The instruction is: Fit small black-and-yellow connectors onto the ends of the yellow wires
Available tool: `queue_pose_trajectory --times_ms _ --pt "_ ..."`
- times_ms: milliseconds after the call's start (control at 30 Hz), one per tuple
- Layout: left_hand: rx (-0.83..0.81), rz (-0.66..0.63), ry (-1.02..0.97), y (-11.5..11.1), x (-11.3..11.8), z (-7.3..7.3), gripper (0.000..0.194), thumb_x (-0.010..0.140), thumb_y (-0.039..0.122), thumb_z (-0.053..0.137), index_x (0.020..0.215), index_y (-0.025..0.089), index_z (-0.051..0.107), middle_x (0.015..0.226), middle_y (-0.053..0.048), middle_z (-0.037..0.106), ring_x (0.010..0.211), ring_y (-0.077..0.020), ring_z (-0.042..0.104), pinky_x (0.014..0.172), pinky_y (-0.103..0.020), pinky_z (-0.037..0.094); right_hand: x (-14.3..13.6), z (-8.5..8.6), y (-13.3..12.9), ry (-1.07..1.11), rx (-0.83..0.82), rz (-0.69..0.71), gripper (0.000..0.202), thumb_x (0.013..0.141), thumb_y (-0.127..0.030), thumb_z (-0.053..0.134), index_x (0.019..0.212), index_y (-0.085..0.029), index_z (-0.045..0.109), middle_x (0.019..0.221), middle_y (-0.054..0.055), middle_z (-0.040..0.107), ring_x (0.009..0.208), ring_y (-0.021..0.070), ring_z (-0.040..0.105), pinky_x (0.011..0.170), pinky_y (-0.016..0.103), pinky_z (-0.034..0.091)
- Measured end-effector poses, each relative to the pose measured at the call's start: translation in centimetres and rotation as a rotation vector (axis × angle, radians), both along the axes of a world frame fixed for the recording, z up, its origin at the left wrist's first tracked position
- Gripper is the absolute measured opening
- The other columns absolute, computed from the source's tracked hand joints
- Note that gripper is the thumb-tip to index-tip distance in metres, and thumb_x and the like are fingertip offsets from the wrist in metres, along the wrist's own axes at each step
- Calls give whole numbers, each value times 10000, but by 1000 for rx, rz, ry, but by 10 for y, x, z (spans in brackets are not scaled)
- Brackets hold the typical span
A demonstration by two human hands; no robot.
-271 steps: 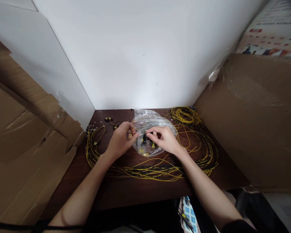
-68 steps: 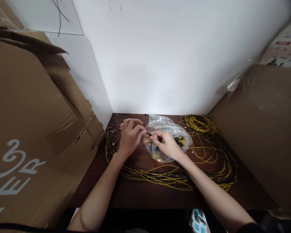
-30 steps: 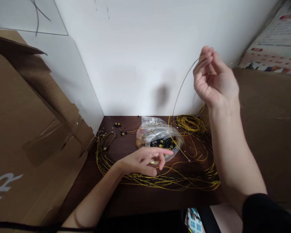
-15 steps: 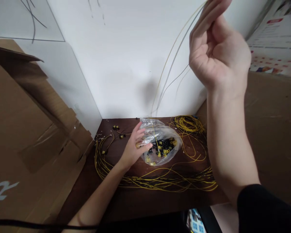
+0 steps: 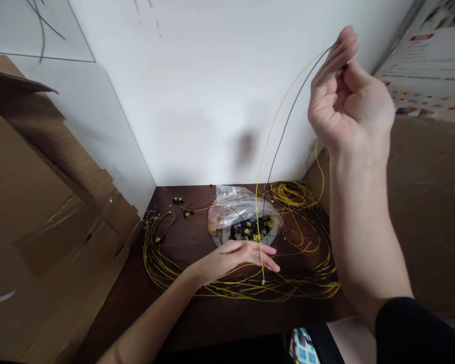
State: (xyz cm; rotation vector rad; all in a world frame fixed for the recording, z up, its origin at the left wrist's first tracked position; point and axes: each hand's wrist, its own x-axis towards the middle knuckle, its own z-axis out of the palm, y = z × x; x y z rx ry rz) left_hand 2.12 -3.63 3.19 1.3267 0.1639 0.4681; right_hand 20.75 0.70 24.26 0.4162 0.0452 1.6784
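Observation:
My right hand (image 5: 351, 96) is raised at the upper right, its fingers closed on a thin yellow wire (image 5: 273, 121) and a black wire (image 5: 288, 119). Both wires arc down to the left in front of the white wall. The yellow one ends in a small pale tip (image 5: 263, 282) below my left hand (image 5: 242, 255). That hand reaches in low at the middle, fingers stretched out to the right, with the yellow wire passing across them; whether it touches is unclear. Just beyond lies a clear plastic bag (image 5: 233, 194) of small black and yellow parts (image 5: 252, 227).
A coil of yellow wire (image 5: 288, 194) lies at the back right of the dark brown table (image 5: 189, 242). A long wire bundle (image 5: 231, 290) curves along the left and front. Cardboard boxes stand left (image 5: 49, 202) and right (image 5: 432, 202). Small connectors (image 5: 178, 200) sit at the back left.
My left hand has moved from beside the bag toward me and right, to the hanging wire. My right hand has come down slightly and right, still holding the wires.

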Motion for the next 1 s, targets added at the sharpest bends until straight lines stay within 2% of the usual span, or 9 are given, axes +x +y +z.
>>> queue_pose_trajectory --times_ms 167,267,367,467,567,667,733,867,1000 --pt "61 2 104 1 -3 2 283 872 294 479 1061 119 595 820 -114 663 783 -163 601 735 -296 425 10 -7 9 115 8 -209 429 853 8 430 1217 -203 512 1288 35 519 1184 90 477 997 185 386" --pt "29 144 155 7 -8 2 178 839 272 527 864 117 610 656 -41 602 624 -112 544 641 -252 413 20 -12 13 314 17 -154 399 833 16 459 1160 -187 565 1292 47 515 1210 106 451 1036 190 338" --pt "-116 346 125 15 -11 0 169 814 286 552 781 121 566 691 -32 577 635 -107 537 630 -254 439 31 -19 15 327 -7 -168 422 806 41 458 1164 -155 567 1280 61 527 1213 114 440 1011 148 340" --pt "-178 478 163 23 -15 -2 163 775 275 593 780 115 566 824 -68 602 752 -138 578 700 -284 472 37 -24 17 184 -45 -301 480 781 32 463 1195 -199 543 1267 25 537 1186 128 458 959 168 390" --pt "-204 551 204 29 -18 -5 142 756 252 589 768 117 545 736 -43 594 677 -130 597 690 -294 481 36 -28 19 34 -130 -447 428 781 -17 466 1130 -229 595 1254 29 546 1136 175 491 866 211 447" --pt "-143 637 249 33 -20 -10 138 768 264 546 812 134 535 575 28 514 487 -79 511 533 -234 445 34 -33 21 -199 -189 -592 253 803 -68 464 867 -156 693 1243 89 553 1080 244 531 754 226 498" --pt "-20 709 290 36 -22 -14 166 773 270 535 872 136 542 539 50 486 432 -58 445 464 -195 393 33 -37 23 -426 -203 -751 299 840 -133 434 654 -101 666 1136 128 620 1051 255 561 700 194 509" --pt "111 820 324 42 -29 -18 182 737 237 572 882 143 514 548 51 525 416 -49 427 430 -171 365 38 -51 29 -712 -240 -1053 485 889 -220 314 510 -121 599 711 70 664 1068 207 574 643 137 499" --pt "44 957 260 49 -39 -15 221 682 288 657 768 142 515 534 49 531 409 -45 440 413 -161 357 50 -68 30 -745 -243 -1146 463 909 -233 275 578 -131 583 678 33 641 816 105 674 634 140 505"
